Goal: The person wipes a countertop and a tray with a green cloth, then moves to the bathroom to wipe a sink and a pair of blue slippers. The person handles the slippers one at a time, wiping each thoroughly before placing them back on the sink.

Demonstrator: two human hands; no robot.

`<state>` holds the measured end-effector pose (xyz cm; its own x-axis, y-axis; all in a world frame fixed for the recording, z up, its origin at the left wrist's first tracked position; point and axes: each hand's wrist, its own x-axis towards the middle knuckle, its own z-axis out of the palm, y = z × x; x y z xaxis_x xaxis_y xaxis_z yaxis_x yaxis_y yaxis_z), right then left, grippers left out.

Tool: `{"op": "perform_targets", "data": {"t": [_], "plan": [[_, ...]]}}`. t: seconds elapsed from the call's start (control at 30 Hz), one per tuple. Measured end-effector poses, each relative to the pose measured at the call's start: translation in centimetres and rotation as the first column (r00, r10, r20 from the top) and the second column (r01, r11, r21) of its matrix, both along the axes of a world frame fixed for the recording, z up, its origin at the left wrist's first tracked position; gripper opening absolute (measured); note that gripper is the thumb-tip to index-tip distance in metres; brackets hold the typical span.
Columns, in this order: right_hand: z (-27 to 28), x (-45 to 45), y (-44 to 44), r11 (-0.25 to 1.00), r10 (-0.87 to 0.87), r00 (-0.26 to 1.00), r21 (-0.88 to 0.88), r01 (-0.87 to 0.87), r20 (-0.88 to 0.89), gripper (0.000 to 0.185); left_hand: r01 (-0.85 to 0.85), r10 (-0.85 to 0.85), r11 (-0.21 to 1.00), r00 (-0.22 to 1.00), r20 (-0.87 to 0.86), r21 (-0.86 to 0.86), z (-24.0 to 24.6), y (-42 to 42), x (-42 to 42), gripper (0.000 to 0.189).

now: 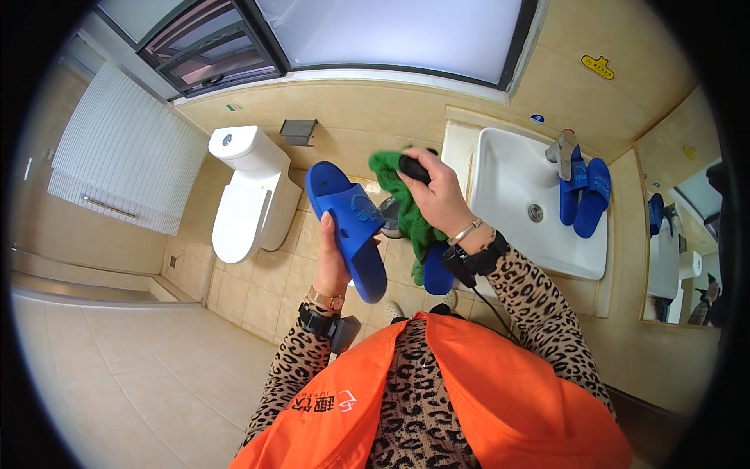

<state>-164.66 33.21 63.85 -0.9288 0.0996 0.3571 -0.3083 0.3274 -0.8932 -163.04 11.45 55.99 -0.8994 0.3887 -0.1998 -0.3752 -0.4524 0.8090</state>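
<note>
My left hand (pixel 334 258) grips a blue slide slipper (pixel 345 220) by its side, with its printed strap facing up. Held in my right hand (pixel 439 193) is a bunched green cloth (pixel 404 193) that hangs down beside the slipper. A dark item (pixel 415 169), too unclear to name, shows at the fingers of that hand. Below my right wrist appears another blue slipper (pixel 438 271), partly hidden by the cloth and wrist; what supports it cannot be seen. Two more blue slippers (pixel 593 196) lean against the faucet side of the white sink (pixel 510 234).
A metal faucet (pixel 562 153) rises at the sink's back corner. Left of me stands a white toilet (pixel 240 225), lid down, near a dark paper holder (pixel 299 132). A bin (pixel 391 217) sits on the tiled floor behind the cloth. A mirror (pixel 679 264) hangs at right.
</note>
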Motion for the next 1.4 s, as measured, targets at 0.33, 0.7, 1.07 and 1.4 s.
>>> {"op": "perform_targets", "data": {"t": [0.33, 0.7, 1.07, 1.4], "plan": [[-4.7, 5.6, -4.6, 0.808, 0.326, 0.93, 0.56, -0.182, -0.168, 0.036, -0.361, 0.365, 0.925, 0.931, -0.01, 0.12, 2.6, 2.1, -2.9, 0.071], [0.2, 0.9, -5.8, 0.894, 0.107, 0.902, 0.437, 0.097, -0.418, 0.038, -0.269, 0.303, 0.939, 0.942, -0.144, 0.214, -0.2, 4.6, -2.8, 0.058], [-4.8, 6.4, -1.8, 0.968, 0.212, 0.956, 0.178, -0.178, -0.201, 0.022, -0.245, 0.265, 0.934, 0.963, -0.045, 0.259, 3.4, -1.1, -4.7, 0.104], [-0.7, 2.3, -3.0, 0.967, 0.165, 0.927, 0.24, -0.085, -0.336, 0.04, -0.031, 0.06, 0.969, 0.992, -0.112, 0.243, 3.0, 2.4, -0.6, 0.074]]}}
